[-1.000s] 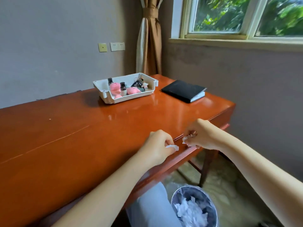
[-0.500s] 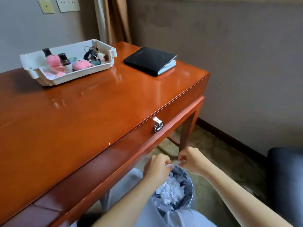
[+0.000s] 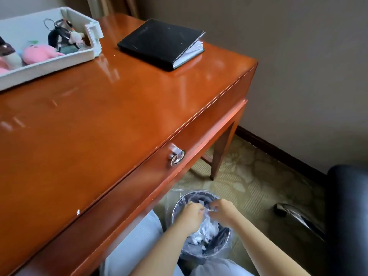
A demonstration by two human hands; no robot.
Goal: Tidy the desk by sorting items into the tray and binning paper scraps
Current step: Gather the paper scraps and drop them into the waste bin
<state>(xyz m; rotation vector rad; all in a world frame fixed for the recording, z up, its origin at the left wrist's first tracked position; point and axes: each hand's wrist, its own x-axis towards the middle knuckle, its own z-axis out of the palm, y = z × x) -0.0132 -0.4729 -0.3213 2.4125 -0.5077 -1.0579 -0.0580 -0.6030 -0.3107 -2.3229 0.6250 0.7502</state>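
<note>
A: At lower centre, left hand [image 3: 191, 214] and right hand [image 3: 224, 212] hang in the bin [image 3: 201, 193] over paper scraps [image 3: 206, 231], each grip curled; pinching anything, I cannot tell.
B: Best let go low inside it, so nothing drifts.
A: Elsewhere?
B: Tray [image 3: 59, 63] upper left; white fleck [image 3: 78, 212] on the worktop's [image 3: 109, 116] near edge; black notebook [image 3: 159, 40] upper middle; chair [image 3: 348, 226] far right.

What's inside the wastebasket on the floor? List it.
The wastebasket has a clear plastic liner holding a heap of white paper scraps. The left hand and right hand above cover part of it; the bottom is hidden.
</note>
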